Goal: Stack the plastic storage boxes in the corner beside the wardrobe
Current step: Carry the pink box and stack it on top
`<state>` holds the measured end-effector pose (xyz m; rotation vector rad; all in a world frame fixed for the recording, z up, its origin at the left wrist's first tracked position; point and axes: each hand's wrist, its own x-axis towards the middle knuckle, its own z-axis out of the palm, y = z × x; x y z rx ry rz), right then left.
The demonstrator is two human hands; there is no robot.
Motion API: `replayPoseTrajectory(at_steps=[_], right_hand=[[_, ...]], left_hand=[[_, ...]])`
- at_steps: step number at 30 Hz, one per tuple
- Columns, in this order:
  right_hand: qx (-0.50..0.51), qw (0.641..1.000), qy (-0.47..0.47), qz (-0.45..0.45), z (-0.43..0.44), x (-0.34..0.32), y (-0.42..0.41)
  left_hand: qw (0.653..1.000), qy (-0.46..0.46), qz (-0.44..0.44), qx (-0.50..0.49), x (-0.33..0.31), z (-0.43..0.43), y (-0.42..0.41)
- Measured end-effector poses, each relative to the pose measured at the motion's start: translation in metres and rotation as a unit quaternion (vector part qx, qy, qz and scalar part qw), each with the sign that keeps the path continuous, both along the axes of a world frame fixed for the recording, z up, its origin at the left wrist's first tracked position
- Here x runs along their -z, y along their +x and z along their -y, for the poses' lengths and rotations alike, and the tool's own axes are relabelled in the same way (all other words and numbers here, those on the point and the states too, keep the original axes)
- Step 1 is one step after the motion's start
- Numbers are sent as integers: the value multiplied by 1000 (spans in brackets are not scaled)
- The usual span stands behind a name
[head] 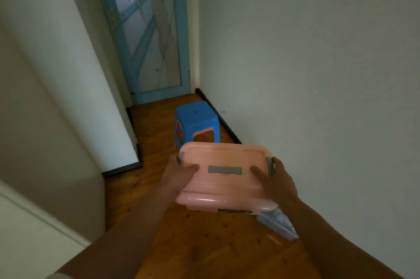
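A pink plastic storage box with a grey lid handle and grey side clips is held above the wooden floor in front of me. My left hand grips its left end, thumb on the lid. My right hand grips its right end, thumb on the lid as well. Under the box's right corner, a pale clear plastic box rests on the floor against the right wall, mostly hidden. The white wardrobe stands at the left.
A blue plastic stool stands on the floor just beyond the pink box, close to the right wall. A blue-framed glass door closes the far end of the narrow passage. Wooden floor lies below me.
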<state>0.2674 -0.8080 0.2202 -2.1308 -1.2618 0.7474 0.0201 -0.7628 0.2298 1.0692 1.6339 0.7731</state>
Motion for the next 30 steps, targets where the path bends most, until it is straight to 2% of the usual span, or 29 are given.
replayPoseTrajectory(at_steps=[10, 20, 24, 30], right_hand=[[-83, 996, 31, -14, -14, -4, -117], [-209, 978, 24, -13, -38, 1, -222], [-269, 962, 8, -37, -44, 2, -268], [-358, 931, 5, -67, -49, 9, -328]], left_hand=[[998, 11, -4, -64, -6, 26, -120], [981, 13, -33, -192, -1, 68, -218], [962, 0, -79, -261, -2, 93, -250], [934, -14, -92, -344, -1, 133, -290]])
